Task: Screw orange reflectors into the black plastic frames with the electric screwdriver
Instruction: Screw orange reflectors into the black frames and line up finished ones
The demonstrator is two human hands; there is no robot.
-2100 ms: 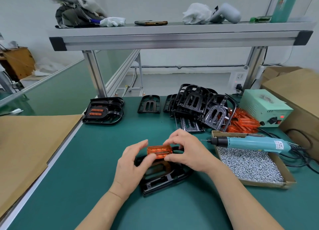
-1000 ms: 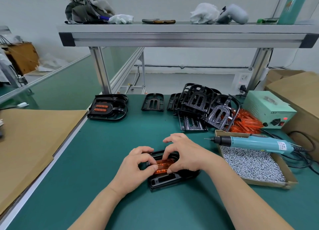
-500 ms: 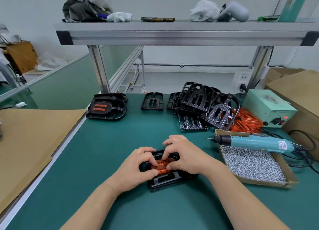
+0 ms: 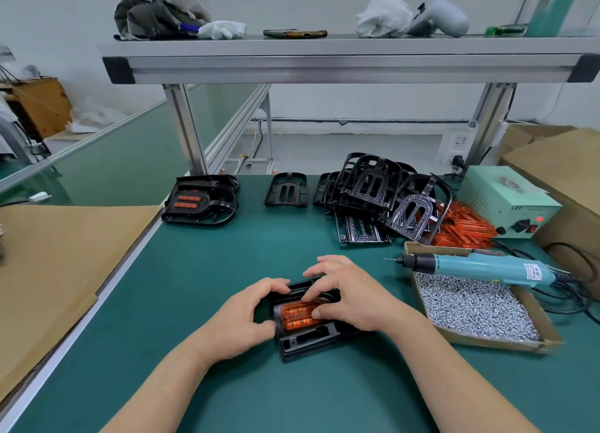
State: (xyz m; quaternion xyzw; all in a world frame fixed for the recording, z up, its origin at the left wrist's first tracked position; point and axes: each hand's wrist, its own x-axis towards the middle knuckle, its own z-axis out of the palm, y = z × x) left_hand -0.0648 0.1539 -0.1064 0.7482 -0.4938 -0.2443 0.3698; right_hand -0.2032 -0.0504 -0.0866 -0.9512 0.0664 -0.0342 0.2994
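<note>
- Black plastic frame (image 4: 308,343): lies flat on the green table mat (image 4: 201,280), near the edge closest to the person, between the two hands. Clock bearings below are read from this frame, with 12 pointing away from the person.
- Orange reflector (image 4: 297,315): sits in the frame's recess, in its upper half.
- Left hand (image 4: 242,319): at the frame's 9 o'clock end. The fingers are curled together over the far rim, with the thumb against the near left edge, gripping the frame.
- Right hand (image 4: 352,299): at 3 o'clock. The thumb and bent middle fingers pinch the reflector's right end, and the index finger is spread apart and lifted.
- Electric screwdriver (image 4: 470,265): teal body, at 2 o'clock. It rests across the cardboard box with its bit pointing toward 9, and no hand is on it.
- Cardboard box (image 4: 493,341): at 3 o'clock, filled with loose silver screws (image 4: 470,307).
- Pile of bare frames (image 4: 373,189): at 1 o'clock, tumbled together.
- Single bare frame (image 4: 287,190): at 12 o'clock, apart from the pile.
- Loose reflectors (image 4: 464,228): a heap at 2 o'clock, beyond the box.
- Frame fitted with two reflectors (image 4: 201,202): at 11 o'clock, on top of a stack.
- Pale green power unit (image 4: 506,202): at 2 o'clock, far side, with its red lamp lit.
</note>
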